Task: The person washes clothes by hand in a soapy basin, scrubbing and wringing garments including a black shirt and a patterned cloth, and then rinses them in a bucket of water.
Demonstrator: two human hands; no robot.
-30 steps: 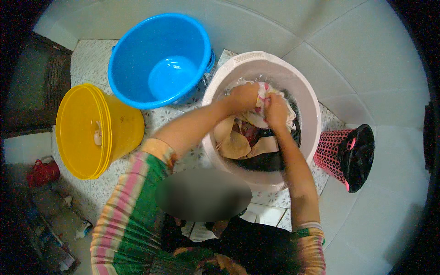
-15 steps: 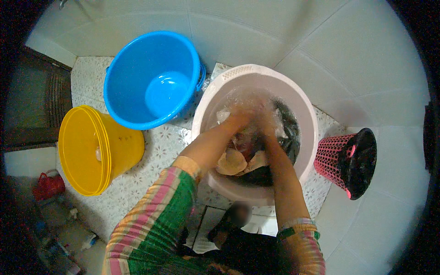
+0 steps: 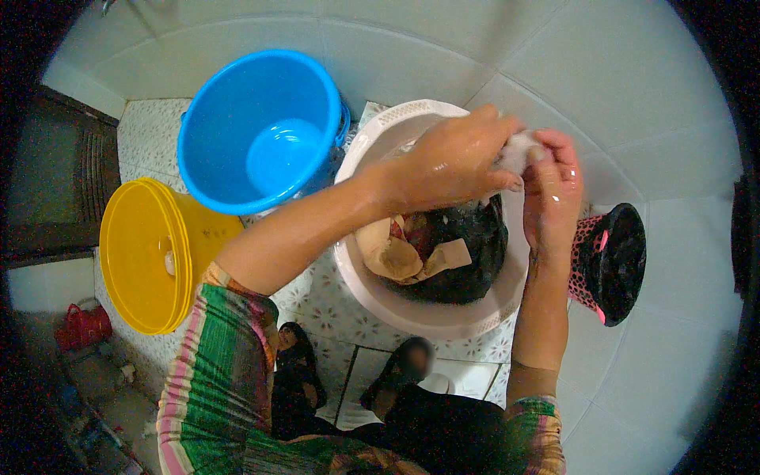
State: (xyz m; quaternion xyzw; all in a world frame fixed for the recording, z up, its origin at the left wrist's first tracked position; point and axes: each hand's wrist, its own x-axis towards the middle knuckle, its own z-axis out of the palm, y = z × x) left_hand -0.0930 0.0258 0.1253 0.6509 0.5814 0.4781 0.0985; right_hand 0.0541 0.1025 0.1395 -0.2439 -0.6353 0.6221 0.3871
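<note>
A pale pink wash basin (image 3: 396,131) stands on the tiled floor with wet clothes (image 3: 451,253) in it, dark, tan and reddish. Both my hands are raised above its far right rim. My left hand (image 3: 447,162) and my right hand (image 3: 554,190) are closed together on a small wet white cloth (image 3: 518,150), which shows only between the fingers. My forearms are bare and wet; striped green and pink sleeves are pushed up.
A blue bucket (image 3: 265,131) with a little water stands left of the basin. A yellow tub (image 3: 142,253) lies on its side further left. A pink and black mesh basket (image 3: 609,261) sits at the right. White tiled wall behind; my feet (image 3: 396,380) below.
My hands were down in the basin among the clothes; now they are lifted above the rim, gripping the small white cloth.
</note>
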